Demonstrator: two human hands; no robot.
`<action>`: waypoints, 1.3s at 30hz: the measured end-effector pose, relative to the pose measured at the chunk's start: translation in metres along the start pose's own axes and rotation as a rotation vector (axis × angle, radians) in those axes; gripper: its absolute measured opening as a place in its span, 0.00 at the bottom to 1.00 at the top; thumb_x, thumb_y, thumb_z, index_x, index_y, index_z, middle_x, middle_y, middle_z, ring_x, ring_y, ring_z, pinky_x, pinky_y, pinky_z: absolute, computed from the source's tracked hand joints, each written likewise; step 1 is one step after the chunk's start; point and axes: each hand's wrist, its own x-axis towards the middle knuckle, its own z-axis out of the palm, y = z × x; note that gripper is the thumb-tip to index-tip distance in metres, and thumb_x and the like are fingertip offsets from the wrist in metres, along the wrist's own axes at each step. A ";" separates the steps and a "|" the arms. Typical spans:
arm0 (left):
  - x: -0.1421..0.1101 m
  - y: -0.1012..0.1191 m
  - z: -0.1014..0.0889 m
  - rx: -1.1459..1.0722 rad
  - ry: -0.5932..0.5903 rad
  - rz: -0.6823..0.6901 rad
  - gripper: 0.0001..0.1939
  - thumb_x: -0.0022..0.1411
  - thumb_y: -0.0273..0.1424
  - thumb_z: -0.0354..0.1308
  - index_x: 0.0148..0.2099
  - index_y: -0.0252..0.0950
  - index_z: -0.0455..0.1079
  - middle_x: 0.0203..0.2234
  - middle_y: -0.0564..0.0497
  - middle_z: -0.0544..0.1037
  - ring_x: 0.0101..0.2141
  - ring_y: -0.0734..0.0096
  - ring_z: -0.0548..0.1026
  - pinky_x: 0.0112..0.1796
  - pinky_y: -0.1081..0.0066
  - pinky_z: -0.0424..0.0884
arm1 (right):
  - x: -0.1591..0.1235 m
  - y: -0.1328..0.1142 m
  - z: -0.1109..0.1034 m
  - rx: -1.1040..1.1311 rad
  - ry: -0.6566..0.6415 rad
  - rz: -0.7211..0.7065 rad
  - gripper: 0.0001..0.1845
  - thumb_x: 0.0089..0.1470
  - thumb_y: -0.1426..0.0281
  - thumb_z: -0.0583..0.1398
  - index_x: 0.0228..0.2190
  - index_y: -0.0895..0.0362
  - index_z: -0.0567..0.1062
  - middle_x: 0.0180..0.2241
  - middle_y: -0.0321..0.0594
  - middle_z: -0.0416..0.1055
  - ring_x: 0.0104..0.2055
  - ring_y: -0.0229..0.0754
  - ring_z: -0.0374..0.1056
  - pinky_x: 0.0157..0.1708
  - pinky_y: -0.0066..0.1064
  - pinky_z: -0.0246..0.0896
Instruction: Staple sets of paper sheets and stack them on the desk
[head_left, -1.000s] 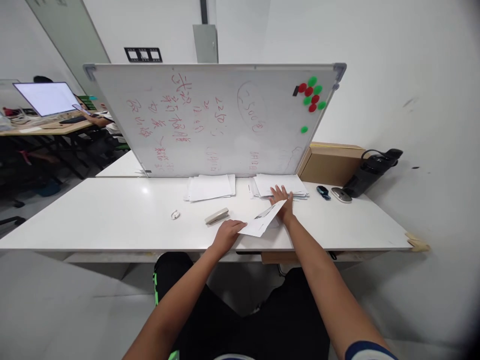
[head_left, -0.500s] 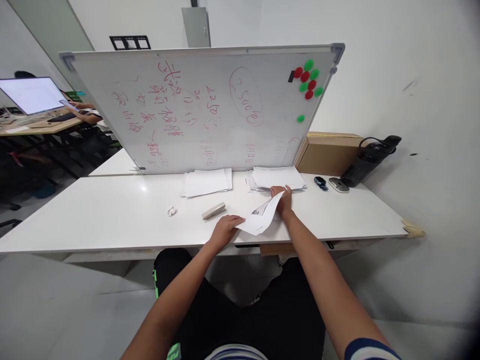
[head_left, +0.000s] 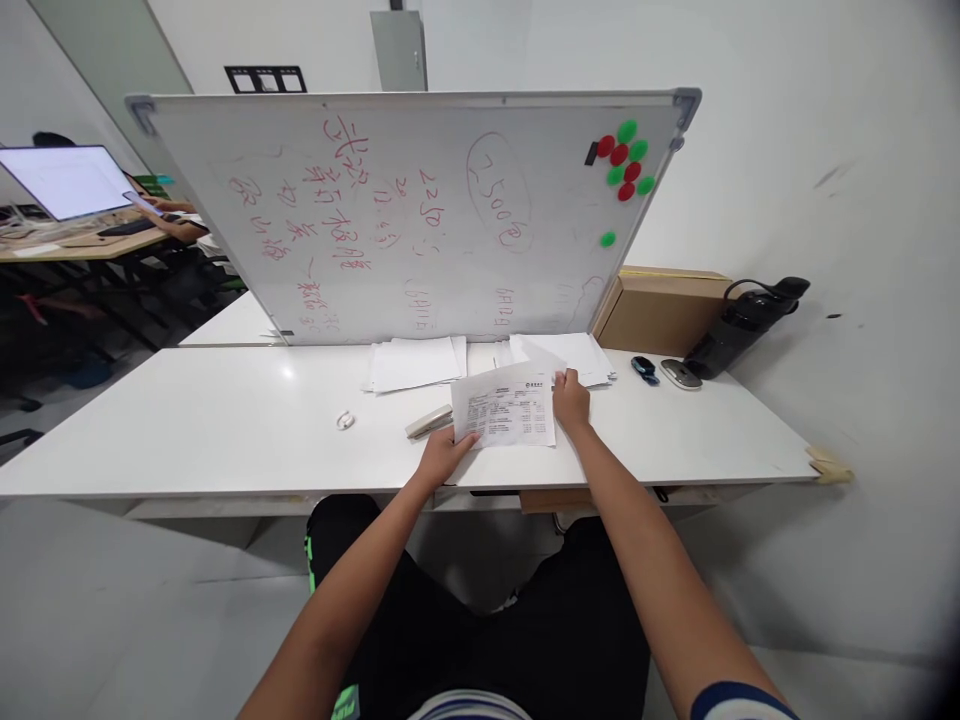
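A printed sheet of paper (head_left: 510,408), covered with small lines of text, is held up over the desk in front of me. My left hand (head_left: 442,456) is closed on its lower left corner, thumb on the printed face. At the sheet's right edge my right hand (head_left: 572,402) is closed, its fingertips partly hidden. Just behind my left hand lies a pale stapler (head_left: 428,422), its right end touching the sheet's outline in view. Beyond the sheet are a left paper stack (head_left: 416,366) and a right paper stack (head_left: 581,356), the latter partly covered by it.
A whiteboard (head_left: 375,300) with red writing and magnets stands along the back of the white desk (head_left: 187,430). On the right are a cardboard box (head_left: 664,318), a black bottle (head_left: 742,328), a mouse (head_left: 681,374) and a watch (head_left: 643,368). A small white item (head_left: 345,420) lies left.
The sheet, curled with its mostly blank side showing before, is now opened out with its printed face toward me. My left hand has shifted slightly left, and my right hand slightly down.
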 end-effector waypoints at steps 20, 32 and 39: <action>0.003 -0.002 0.000 -0.112 0.028 -0.031 0.19 0.59 0.42 0.57 0.47 0.35 0.75 0.46 0.45 0.78 0.46 0.53 0.75 0.45 0.58 0.72 | -0.044 -0.036 -0.095 1.159 0.336 0.352 0.16 0.52 0.54 0.56 0.34 0.53 0.63 0.36 0.40 0.72 0.38 0.41 0.71 0.36 0.38 0.69; -0.001 0.003 -0.001 -0.128 0.049 -0.048 0.30 0.63 0.52 0.45 0.39 0.32 0.77 0.38 0.44 0.80 0.40 0.54 0.76 0.41 0.61 0.72 | -0.149 -0.069 -0.044 0.230 -0.235 -0.420 0.20 0.61 0.65 0.48 0.50 0.50 0.72 0.54 0.42 0.68 0.62 0.49 0.56 0.58 0.48 0.56; 0.000 0.005 -0.001 -0.203 0.012 -0.009 0.35 0.66 0.52 0.36 0.43 0.30 0.75 0.43 0.42 0.79 0.44 0.58 0.75 0.45 0.64 0.69 | -0.163 -0.084 -0.002 0.004 -0.269 -0.518 0.24 0.62 0.73 0.44 0.55 0.57 0.69 0.58 0.50 0.63 0.62 0.50 0.56 0.57 0.45 0.56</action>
